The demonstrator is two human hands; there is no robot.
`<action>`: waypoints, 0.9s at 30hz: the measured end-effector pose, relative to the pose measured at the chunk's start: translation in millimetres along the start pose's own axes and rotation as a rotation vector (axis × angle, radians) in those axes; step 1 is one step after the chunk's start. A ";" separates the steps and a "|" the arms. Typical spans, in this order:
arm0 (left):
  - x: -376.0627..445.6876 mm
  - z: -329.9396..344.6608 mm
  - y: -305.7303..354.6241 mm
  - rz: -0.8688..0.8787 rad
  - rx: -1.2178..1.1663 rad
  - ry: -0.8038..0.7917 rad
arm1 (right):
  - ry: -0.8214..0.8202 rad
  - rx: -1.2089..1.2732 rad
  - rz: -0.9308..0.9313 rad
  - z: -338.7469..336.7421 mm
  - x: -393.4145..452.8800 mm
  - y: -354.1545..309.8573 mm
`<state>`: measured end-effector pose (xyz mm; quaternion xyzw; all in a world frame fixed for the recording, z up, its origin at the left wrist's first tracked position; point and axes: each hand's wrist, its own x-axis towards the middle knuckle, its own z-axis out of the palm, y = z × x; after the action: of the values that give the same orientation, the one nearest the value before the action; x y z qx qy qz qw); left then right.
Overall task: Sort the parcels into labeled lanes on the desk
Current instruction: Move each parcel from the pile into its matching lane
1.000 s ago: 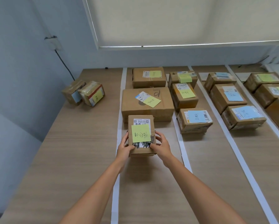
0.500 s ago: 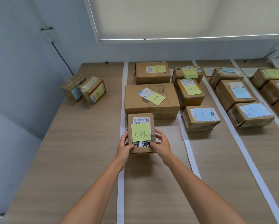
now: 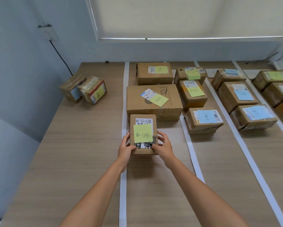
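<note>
parcel (image 3: pixel 143 134) nudged further up-lane, yellow-noted, scribbled label, both grips on

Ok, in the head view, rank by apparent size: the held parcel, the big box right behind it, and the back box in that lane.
1. Big box, clearly the largest.
2 and 3. Back box and held parcel look alike in size; the parcel, held by left hand and right hand, is nearer the camera, so I won't rank them.

A small parcel (image 3: pixel 143 134) sits held between left hand (image 3: pixel 126 149) and right hand (image 3: pixel 163 146); a large box (image 3: pixel 153 102) lies just behind the grip, two parcels (image 3: pixel 83 90) far left, more boxes (image 3: pixel 203 120) right.
</note>
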<state>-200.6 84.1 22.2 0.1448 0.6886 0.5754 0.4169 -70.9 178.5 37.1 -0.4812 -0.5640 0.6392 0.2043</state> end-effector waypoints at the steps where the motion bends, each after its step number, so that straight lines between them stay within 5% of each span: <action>1: 0.6 -0.4 -0.1 -0.001 0.000 -0.001 | 0.001 0.000 0.000 0.1 0.0 0.4; 27: -4.9 1.0 5.9 0.041 0.113 0.041 | 0.020 -0.060 0.032 -0.2 -0.9 2.7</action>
<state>-198.5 83.2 29.7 0.1706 0.7253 0.5468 0.3819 -69.6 177.1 35.0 -0.5023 -0.5731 0.6205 0.1851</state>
